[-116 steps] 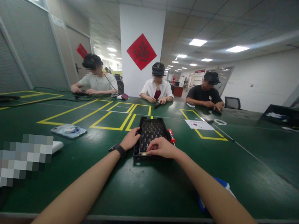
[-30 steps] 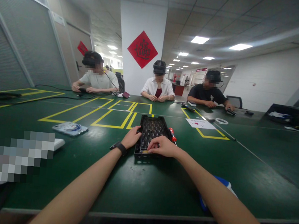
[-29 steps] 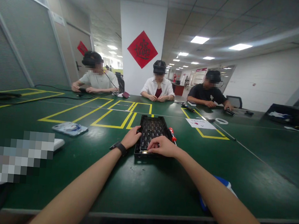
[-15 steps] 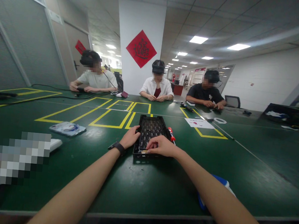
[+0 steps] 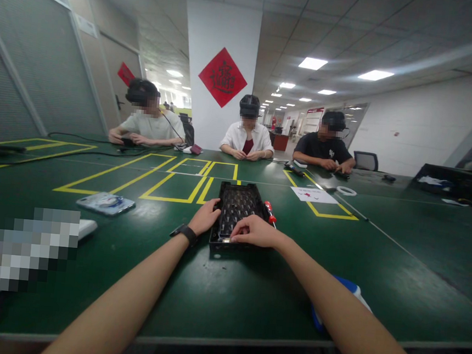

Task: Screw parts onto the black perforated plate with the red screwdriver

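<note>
A black open-topped plastic case [image 5: 240, 198] with a lattice-like inside lies lengthwise before me on the green table. My left hand [image 5: 206, 216] is closed on its left wall, fingers along the rim. Over the near end of the case, my right hand [image 5: 256, 231] is bent into a pinch, its fingertips down inside. At those fingertips sits a small pale piece [image 5: 226, 240], too small to name; whether the fingers grip it is hidden. Against the case's right side lies a screwdriver [image 5: 271, 213] with a red handle, its shaft partly behind my right hand.
A phone [image 5: 106, 203] lies to the left, with a blurred-out pale object [image 5: 27, 249] nearer me. Under my right forearm is a blue-and-white item [image 5: 348, 286]. A paper sheet [image 5: 312, 195] and a white ring [image 5: 346, 191] lie to the right. Three people sit across the table.
My right fingertips have shifted very slightly at the near end of the case, and the small pale piece there looks brighter. My left hand and the case have stayed put.
</note>
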`<move>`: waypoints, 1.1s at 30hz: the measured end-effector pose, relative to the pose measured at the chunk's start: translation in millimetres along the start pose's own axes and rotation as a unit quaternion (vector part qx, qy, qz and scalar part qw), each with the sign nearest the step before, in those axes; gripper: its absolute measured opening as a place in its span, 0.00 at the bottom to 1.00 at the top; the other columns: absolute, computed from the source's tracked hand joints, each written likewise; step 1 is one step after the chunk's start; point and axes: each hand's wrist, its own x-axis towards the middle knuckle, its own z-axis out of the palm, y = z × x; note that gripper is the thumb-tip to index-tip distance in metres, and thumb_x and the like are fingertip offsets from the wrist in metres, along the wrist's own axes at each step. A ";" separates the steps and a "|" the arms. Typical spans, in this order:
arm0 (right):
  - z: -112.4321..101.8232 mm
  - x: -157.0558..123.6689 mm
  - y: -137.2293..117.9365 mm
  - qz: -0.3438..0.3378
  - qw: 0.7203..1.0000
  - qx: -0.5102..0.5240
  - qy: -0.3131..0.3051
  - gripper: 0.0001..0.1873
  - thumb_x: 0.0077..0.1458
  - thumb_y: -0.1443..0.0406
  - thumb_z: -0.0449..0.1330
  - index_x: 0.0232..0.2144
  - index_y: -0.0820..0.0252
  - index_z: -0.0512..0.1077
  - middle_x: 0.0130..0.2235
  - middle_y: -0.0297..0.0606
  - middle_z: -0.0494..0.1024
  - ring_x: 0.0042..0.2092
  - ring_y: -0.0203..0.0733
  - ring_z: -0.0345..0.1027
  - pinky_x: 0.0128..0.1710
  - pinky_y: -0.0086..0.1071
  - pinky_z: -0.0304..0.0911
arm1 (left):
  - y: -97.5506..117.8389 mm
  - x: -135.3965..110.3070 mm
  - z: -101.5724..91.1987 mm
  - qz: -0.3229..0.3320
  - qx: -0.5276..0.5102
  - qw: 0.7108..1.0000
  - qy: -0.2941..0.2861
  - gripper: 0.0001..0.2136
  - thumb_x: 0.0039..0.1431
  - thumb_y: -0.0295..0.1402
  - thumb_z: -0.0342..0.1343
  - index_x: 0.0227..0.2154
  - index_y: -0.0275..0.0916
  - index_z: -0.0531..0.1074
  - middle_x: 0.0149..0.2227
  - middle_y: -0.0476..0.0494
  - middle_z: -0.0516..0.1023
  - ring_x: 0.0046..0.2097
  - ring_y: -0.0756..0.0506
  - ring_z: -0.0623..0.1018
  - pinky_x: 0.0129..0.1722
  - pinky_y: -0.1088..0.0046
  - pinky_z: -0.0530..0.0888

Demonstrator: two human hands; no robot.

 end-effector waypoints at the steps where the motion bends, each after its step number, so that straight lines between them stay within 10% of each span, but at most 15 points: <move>1: -0.2 0.0 -0.7 -0.002 1.000 -0.002 0.001 0.15 0.45 0.59 0.61 0.32 0.66 0.76 0.26 0.36 0.74 0.25 0.30 0.60 0.25 0.23 0.55 | 0.0 -0.1 -0.1 0.000 0.000 1.000 0.000 0.23 0.50 0.28 0.44 0.52 0.30 0.62 0.54 0.35 0.65 0.56 0.43 0.64 0.57 0.64 0.59; 33: 4.6 1.7 3.7 -0.006 0.998 0.056 0.027 0.15 0.42 0.59 0.63 0.31 0.66 0.75 0.27 0.37 0.75 0.27 0.31 0.63 0.28 0.24 0.59 | -2.9 0.3 1.7 -0.003 0.007 1.000 0.006 0.23 0.50 0.28 0.44 0.52 0.30 0.62 0.54 0.36 0.66 0.56 0.43 0.65 0.57 0.66 0.59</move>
